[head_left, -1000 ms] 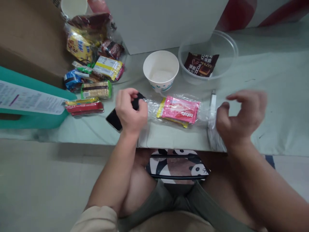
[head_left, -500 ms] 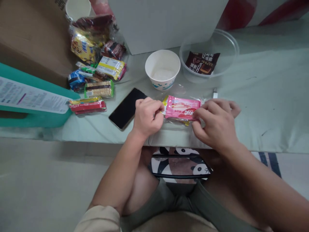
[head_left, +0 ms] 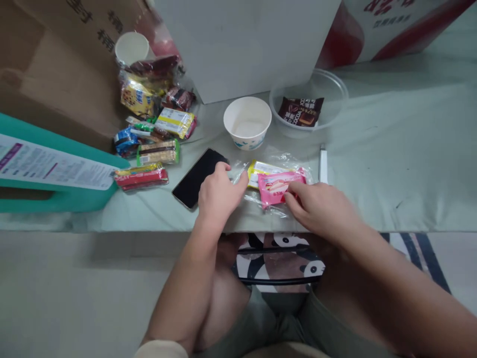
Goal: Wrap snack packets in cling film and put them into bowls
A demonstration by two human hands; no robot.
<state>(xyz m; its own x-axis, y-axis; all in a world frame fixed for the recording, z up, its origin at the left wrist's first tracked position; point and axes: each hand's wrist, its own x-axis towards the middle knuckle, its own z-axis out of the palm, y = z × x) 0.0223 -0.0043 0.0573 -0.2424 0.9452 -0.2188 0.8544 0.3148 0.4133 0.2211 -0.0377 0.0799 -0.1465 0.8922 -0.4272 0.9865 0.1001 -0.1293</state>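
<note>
My right hand (head_left: pixel 322 206) pinches the lower right part of a pink snack packet (head_left: pixel 274 188). Its fingers cover one corner of the print. Beneath and behind that packet lies a yellow-and-white snack packet (head_left: pixel 263 171), with crinkled clear plastic wrap (head_left: pixel 285 158) around both. My left hand (head_left: pixel 219 194) is open, thumb and forefinger apart, at the left edge of the wrap. Whether it touches the plastic I cannot tell. A black phone (head_left: pixel 199 176) lies flat just left of it, its upper right part close to my fingers.
Behind the packets stand a white paper bowl (head_left: pixel 248 122) and a clear plastic tub (head_left: pixel 337 107) holding a brown cocoa packet (head_left: pixel 301 112). A white stick-like item (head_left: pixel 323 166) lies right. Several wrapped snacks (head_left: pixel 158 151) are piled left, beside a teal container (head_left: pixel 67 164) and a cardboard box (head_left: pixel 55 64).
The pink packet has turned and shifted down, showing more of the yellow one. My left hand has let go and opened; my right hand has moved in onto the pink packet.
</note>
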